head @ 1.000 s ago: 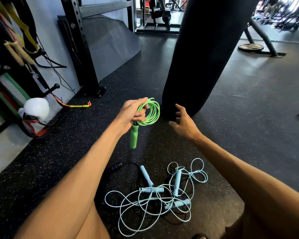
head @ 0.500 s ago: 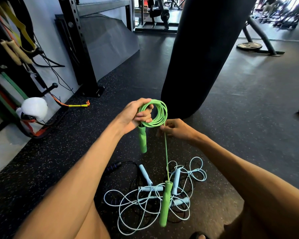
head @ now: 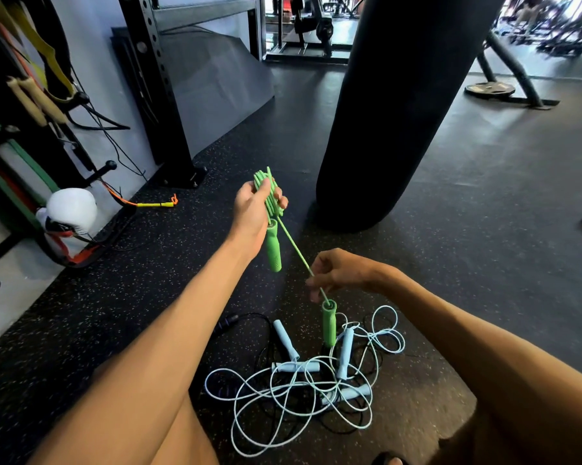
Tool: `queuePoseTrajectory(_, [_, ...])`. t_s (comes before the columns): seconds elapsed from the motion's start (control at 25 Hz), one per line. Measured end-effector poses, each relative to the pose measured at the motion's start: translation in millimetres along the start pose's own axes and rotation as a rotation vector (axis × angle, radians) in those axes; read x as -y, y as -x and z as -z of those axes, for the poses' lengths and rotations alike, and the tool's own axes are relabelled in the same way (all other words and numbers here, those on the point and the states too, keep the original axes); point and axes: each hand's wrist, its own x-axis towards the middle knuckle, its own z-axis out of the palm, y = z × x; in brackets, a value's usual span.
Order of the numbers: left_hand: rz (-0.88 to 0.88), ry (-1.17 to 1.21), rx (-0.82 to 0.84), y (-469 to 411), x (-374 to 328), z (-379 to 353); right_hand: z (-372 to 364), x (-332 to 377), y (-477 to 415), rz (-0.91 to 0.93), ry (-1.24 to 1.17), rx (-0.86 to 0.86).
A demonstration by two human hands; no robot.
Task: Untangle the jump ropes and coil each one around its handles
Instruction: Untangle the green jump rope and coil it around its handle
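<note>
Two hands raised over a speckled rubber floor (head: 484, 229). Far left: white boxing glove (head: 71, 209) against the wall, yellow strap (head: 155, 204) beside it, black rack upright (head: 162, 95) behind. Left hand (head: 252, 209) gripping the coiled green jump rope (head: 269, 196), first handle (head: 272, 246) hanging below. Taut cord (head: 294, 248) slanting down to the right hand (head: 343, 271), pinched in curled fingers; second handle (head: 329, 325) dangling beneath. On the floor below: tangled pale blue ropes (head: 303, 391) over a black rope (head: 227, 322). Right: black punching bag (head: 400, 112) close behind the hands; weight plate (head: 489, 88) beyond.
</note>
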Motion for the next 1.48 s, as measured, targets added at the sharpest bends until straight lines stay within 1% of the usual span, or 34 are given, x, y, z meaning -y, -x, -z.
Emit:
queuePoseTrajectory(0.08, [-0.103, -0.251, -0.041, -1, 7, 1, -3, -2, -3, 0.031, 0.042, -0.054])
queuePoseTrajectory(0.2, [-0.242, -0.595, 0.006, 2, 14, 0, -4, 4, -1, 0.1, -0.006, -0.11])
queuePoseTrajectory(0.28, [-0.267, -0.766, 0.033, 3, 19, 1, -3, 10, 2, 0.189, 0.064, -0.15])
queuePoseTrajectory(0.36, [-0.269, -0.856, 0.021, 1, 22, 4, -5, 14, 3, 0.269, 0.162, -0.194])
queuePoseTrajectory(0.44, [-0.222, -0.828, 0.019, 2, 19, 3, -7, 17, 4, 0.278, 0.162, -0.251])
queuePoseTrajectory(0.64, [-0.089, -0.679, 0.004, 4, 16, 2, -1, 11, -1, 0.161, 0.114, -0.367])
queuePoseTrajectory(0.76, [-0.022, -0.462, 0.031, 3, 15, 3, 7, 3, -5, 0.089, 0.119, -0.414])
queuePoseTrajectory(0.84, [-0.034, -0.382, 0.044, 4, 11, 1, 15, -2, -6, -0.006, 0.129, -0.466])
queuePoseTrajectory(0.92, [-0.054, -0.381, 0.044, 5, 8, 1, 22, -8, -6, -0.109, 0.145, -0.505])
queuePoseTrajectory(1.0, [-0.036, -0.343, 0.052, 7, 7, 0, 30, -14, -6, -0.193, 0.133, -0.545])
queuePoseTrajectory(1.12, [-0.046, -0.339, 0.069, 7, 5, 1, 37, -20, -5, -0.25, 0.171, -0.622])
queuePoseTrajectory(1.2, [-0.019, -0.342, 0.104, 6, 5, 2, 36, -17, -1, -0.213, 0.141, -0.646])
queuePoseTrajectory(1.28, [0.03, -0.355, 0.173, 6, 6, 1, 34, -13, 1, -0.138, 0.115, -0.626])
queuePoseTrajectory(1.4, [0.061, -0.364, 0.246, 10, 8, -2, 26, 0, 4, -0.023, 0.014, -0.521])
queuePoseTrajectory(1.48, [0.101, -0.325, 0.274, 12, 7, -4, 19, 6, 6, 0.012, -0.055, -0.434])
